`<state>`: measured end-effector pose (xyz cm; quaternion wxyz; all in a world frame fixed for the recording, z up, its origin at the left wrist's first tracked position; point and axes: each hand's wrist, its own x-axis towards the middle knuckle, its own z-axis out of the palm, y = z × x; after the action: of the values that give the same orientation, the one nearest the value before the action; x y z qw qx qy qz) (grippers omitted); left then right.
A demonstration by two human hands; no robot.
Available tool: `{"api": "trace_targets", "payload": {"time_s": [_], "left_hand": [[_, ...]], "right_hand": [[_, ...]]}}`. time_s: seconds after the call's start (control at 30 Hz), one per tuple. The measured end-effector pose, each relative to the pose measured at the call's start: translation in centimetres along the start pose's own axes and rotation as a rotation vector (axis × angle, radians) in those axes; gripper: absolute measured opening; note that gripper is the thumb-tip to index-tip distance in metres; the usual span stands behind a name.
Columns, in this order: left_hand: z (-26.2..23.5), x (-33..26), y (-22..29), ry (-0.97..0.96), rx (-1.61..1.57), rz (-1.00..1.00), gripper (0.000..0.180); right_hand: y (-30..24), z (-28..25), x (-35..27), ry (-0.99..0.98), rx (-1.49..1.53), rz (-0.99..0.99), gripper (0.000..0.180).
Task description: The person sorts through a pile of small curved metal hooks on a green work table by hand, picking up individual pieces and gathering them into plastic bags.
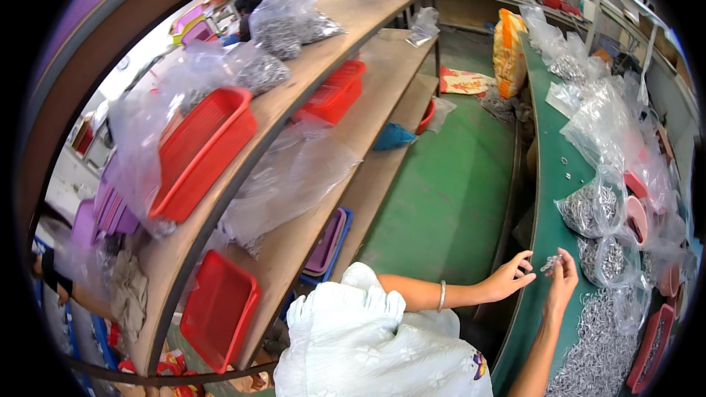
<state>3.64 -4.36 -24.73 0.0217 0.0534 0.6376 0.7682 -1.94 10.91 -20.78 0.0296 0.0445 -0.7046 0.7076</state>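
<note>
Right hand (562, 276) is pinching a small cluster of metal clips (551, 263) between fingertips, raised just above the green bench (548, 198) — probably lifted for a closer look. Left hand (509, 278) is hovering beside it, fingers spread, gripping nothing. Loose clips (599, 349) are lying heaped near the right forearm; clear bags of clips (588, 209) are sitting just beyond. The pinched clips' exact shape is too small to make out.

Both forearms reach forward and to the right, bare. The left hand (509, 277) has its fingers curled, a bangle on the wrist. The right hand (562, 279) faces it, fingertips pinched together, nearly touching.
</note>
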Motion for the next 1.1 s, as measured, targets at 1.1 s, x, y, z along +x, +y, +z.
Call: {"api": "trace_targets", "payload": {"time_s": [1.1], "left_hand": [[-58.2,7.3,49.1,1.632,1.458,0.532,0.017]], "right_hand": [[-0.7,8.5,-1.0,-0.375,-0.644,-0.222,0.011]]}}
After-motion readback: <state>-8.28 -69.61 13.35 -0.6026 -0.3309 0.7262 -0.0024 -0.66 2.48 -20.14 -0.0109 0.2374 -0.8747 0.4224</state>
